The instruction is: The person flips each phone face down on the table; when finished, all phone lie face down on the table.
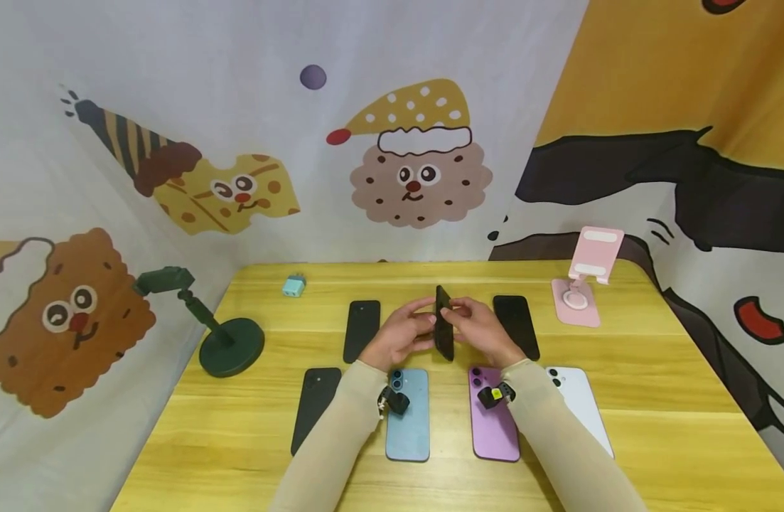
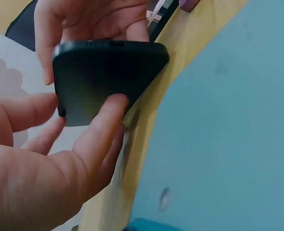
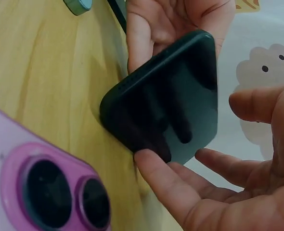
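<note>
A black smartphone [image 1: 443, 323] stands on edge, raised between both hands near the middle of the table. My left hand [image 1: 404, 331] holds it from the left; in the left wrist view the thumb [image 2: 114, 103] lies on its flat face and other fingers reach its edge. From the right, my right hand [image 1: 481, 328] grips it at the edge. The right wrist view has one fingertip [image 3: 144, 156] at the phone's rim and another finger raised apart from it. Below the wrists lie a blue phone [image 1: 408, 427] and a purple phone [image 1: 496, 427].
Black phones lie at left [image 1: 362, 328], front left [image 1: 315, 398] and right [image 1: 518, 327]; a white phone [image 1: 586, 409] is partly under the right sleeve. A dark green stand [image 1: 232, 347], a light blue charger [image 1: 294, 285] and a pink phone stand [image 1: 577, 302] sit farther out. Printed cloth hangs behind.
</note>
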